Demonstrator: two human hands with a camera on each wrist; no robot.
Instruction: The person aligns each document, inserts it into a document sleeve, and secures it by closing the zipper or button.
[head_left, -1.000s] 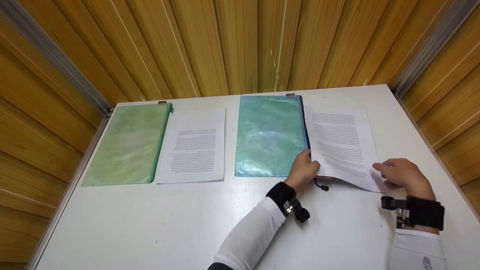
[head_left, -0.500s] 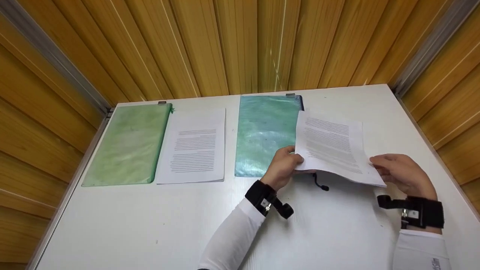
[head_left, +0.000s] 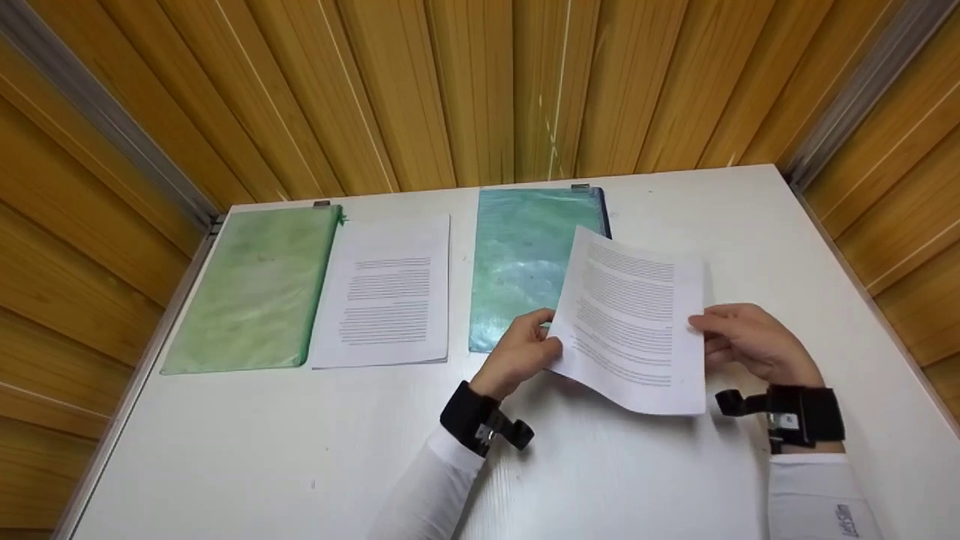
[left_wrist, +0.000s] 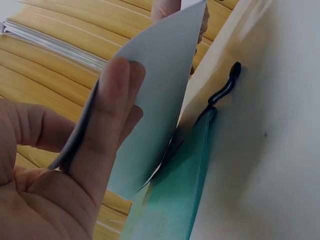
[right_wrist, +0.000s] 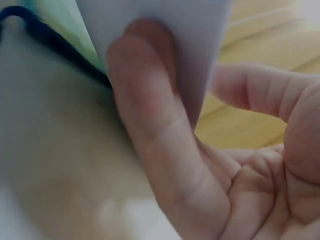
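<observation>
A white printed paper stack point(head_left: 630, 322) is held tilted above the table, its lower edge bowed. My left hand point(head_left: 521, 349) pinches its left edge, thumb on the printed face and fingers behind, as the left wrist view shows. At the right edge my right hand point(head_left: 750, 341) pinches it the same way, with fingers point(right_wrist: 150, 100) against the back. Behind the paper lies a blue-green zip file pouch point(head_left: 525, 262), whose right side the paper partly covers. Its dark zipper pull point(left_wrist: 227, 85) shows in the left wrist view.
Farther left, a green zip file pouch point(head_left: 251, 289) lies flat beside a second printed paper stack point(head_left: 386, 300). The white table point(head_left: 300, 442) ends at the back against wood-look panel walls point(head_left: 480, 90), with a metal post at each back corner.
The paper has been lifted off the table and brought left and toward me, now overlapping the blue-green pouch. My left hand shifted left with it; the right hand came to its right edge and moved left.
</observation>
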